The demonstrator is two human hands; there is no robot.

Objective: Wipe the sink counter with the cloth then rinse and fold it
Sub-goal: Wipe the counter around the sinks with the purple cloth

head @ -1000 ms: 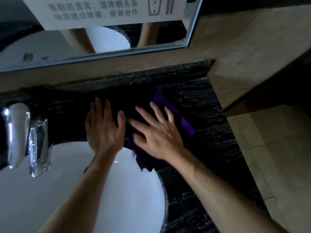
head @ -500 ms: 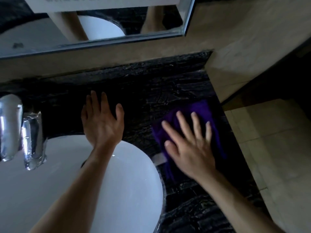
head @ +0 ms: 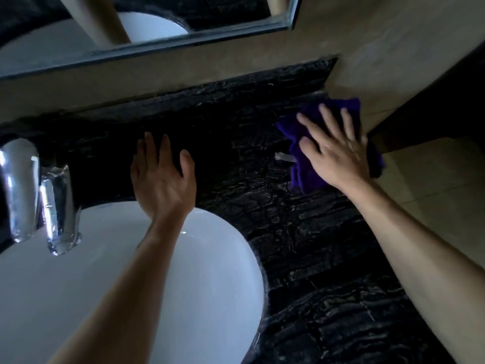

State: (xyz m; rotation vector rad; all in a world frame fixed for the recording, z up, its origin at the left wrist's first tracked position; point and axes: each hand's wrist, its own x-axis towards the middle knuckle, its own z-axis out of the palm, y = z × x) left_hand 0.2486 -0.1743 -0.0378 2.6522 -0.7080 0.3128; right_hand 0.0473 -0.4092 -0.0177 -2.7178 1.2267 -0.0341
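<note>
- The black veined stone worktop (head: 301, 232) is running from the faucet side across to the right-hand wall, curving around the basin.
- The white round sink (head: 210, 271) is sitting sunk into the worktop at the lower left, with the person's left forearm crossing over it.
- The mirror (head: 157, 30) is hanging above the beige wall strip behind the worktop, reflecting the basin and an arm.
- The beige side wall (head: 393, 48) is closing off the worktop's right end, and the cloth is lying right up against it.
- The chrome faucet (head: 19, 190) is standing at the far left, with a second chrome spout (head: 59, 208) just beside it, both well apart from the hands.
- The right hand (head: 338, 153) is lying flat with fingers spread, pressing down on the cloth without curling around it.
- The left hand (head: 162, 179) is resting open and flat on the worktop at the sink's back rim, holding nothing.
- The purple cloth (head: 304, 174) is lying bunched under the right hand in the worktop's far right corner.
- A small pale scrap (head: 283, 156) is showing beside the cloth's left edge; what it is, I cannot tell.
</note>
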